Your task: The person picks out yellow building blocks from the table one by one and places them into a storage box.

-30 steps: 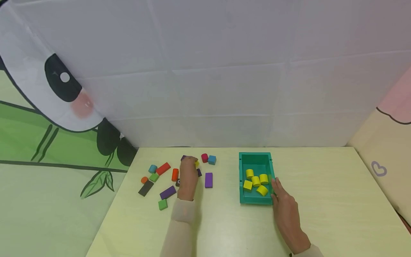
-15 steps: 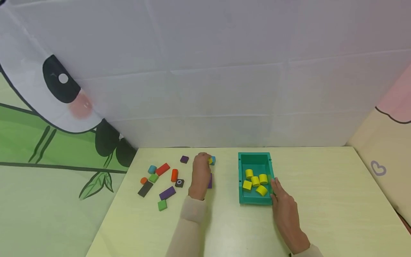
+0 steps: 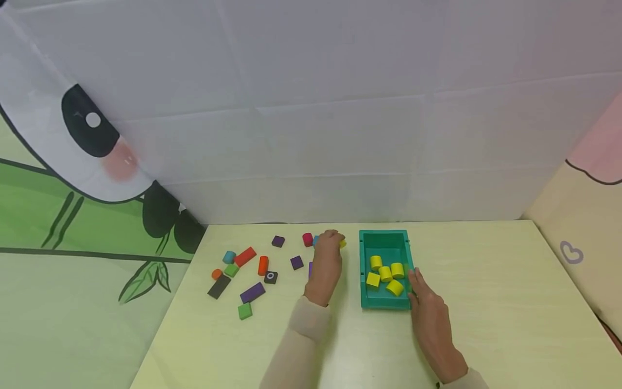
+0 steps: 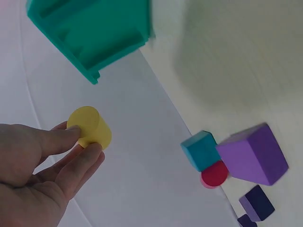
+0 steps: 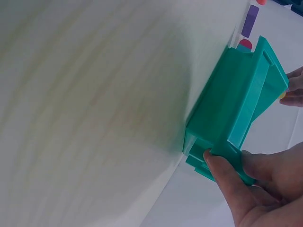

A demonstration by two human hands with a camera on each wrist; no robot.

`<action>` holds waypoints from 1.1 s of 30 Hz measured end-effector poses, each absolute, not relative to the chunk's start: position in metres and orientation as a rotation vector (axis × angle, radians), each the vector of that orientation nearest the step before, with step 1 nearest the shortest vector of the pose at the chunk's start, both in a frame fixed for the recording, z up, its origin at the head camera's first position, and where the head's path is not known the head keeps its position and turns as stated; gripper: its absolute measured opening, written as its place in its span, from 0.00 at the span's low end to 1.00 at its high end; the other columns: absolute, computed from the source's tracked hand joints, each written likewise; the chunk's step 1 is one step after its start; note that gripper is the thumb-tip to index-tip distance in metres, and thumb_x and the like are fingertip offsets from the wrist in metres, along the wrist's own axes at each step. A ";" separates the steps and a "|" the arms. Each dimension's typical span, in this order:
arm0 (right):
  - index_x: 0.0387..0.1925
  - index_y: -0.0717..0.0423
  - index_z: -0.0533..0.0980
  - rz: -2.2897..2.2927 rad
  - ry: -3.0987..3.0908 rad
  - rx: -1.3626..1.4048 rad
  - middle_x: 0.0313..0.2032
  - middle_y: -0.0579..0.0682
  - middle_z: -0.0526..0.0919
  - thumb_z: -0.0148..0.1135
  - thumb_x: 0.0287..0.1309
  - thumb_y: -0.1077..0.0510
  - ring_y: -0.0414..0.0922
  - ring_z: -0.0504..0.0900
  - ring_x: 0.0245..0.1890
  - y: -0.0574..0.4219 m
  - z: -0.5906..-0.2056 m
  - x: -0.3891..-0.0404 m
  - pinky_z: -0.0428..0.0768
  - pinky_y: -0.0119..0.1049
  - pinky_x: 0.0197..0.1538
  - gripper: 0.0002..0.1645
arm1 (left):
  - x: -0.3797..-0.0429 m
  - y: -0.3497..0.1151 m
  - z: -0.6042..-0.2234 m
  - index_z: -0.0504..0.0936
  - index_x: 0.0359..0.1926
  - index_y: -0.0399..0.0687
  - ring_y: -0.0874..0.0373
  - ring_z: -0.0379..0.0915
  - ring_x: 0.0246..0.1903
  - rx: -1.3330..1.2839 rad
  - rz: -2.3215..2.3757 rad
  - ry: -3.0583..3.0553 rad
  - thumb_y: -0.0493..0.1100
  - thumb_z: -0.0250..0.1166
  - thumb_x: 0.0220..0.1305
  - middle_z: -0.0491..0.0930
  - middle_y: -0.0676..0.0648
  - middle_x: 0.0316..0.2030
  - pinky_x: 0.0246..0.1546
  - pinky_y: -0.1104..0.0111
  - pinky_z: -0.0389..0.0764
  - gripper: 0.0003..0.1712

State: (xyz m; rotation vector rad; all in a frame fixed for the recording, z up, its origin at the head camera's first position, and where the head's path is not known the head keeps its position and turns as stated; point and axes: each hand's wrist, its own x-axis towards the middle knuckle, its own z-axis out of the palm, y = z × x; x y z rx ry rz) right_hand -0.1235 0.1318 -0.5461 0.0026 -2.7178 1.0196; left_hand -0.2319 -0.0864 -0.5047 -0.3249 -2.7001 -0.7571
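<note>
My left hand (image 3: pixel 326 265) pinches a yellow cylinder block (image 4: pixel 90 126) between thumb and fingers, above the table and left of the green bin (image 3: pixel 386 305). In the left wrist view the hand (image 4: pixel 45 163) shows the cylinder clearly, apart from the bin wall. The bin holds several yellow blocks (image 3: pixel 386 274), mostly cylinders, in its nearer half. My right hand (image 3: pixel 434 319) is at the bin's right side, and in the right wrist view its thumb and a finger grip the edge of the bin (image 5: pixel 215 104).
Loose blocks lie on the left of the table (image 3: pixel 233 351): a red cylinder (image 3: pixel 308 239), a dark purple block (image 3: pixel 297 262), a long purple block (image 3: pixel 252 292), a black block (image 3: pixel 219 287), a green cube (image 3: pixel 245 310). A pale cloth wall (image 3: pixel 311 151) rises behind.
My left hand has lifted the yellow cylinder from among the loose blocks and moved right toward the bin, passing over the red and blue blocks. My right hand stays at the bin.
</note>
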 end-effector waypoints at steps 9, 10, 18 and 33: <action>0.70 0.69 0.69 1.017 -2.680 0.014 0.70 0.66 0.72 0.68 0.61 0.76 0.68 0.80 0.60 0.132 -0.547 -0.126 0.86 0.59 0.51 0.36 | -0.228 -0.065 -0.494 0.87 0.52 0.34 0.43 0.79 0.60 -0.357 -0.794 -2.766 0.21 0.59 0.71 0.82 0.38 0.58 0.64 0.61 0.81 0.16; 0.70 0.69 0.70 1.017 -2.678 0.013 0.69 0.66 0.72 0.68 0.61 0.76 0.68 0.80 0.59 0.132 -0.547 -0.126 0.86 0.59 0.51 0.36 | -0.228 -0.062 -0.493 0.87 0.52 0.34 0.44 0.79 0.60 -0.363 -0.789 -2.766 0.21 0.59 0.71 0.82 0.38 0.58 0.64 0.61 0.81 0.17; 0.72 0.69 0.68 1.022 -2.696 0.010 0.70 0.65 0.71 0.67 0.63 0.75 0.67 0.78 0.61 0.132 -0.547 -0.125 0.84 0.60 0.54 0.36 | -0.225 -0.045 -0.490 0.88 0.52 0.36 0.46 0.80 0.58 -0.450 -0.734 -2.771 0.22 0.61 0.70 0.82 0.40 0.58 0.63 0.64 0.82 0.16; 0.72 0.68 0.68 1.016 -2.713 0.002 0.71 0.64 0.71 0.67 0.63 0.75 0.66 0.78 0.62 0.132 -0.546 -0.124 0.84 0.59 0.55 0.37 | -0.230 -0.022 -0.501 0.88 0.51 0.37 0.50 0.81 0.53 -0.547 -0.634 -2.796 0.20 0.62 0.69 0.84 0.42 0.53 0.60 0.69 0.83 0.17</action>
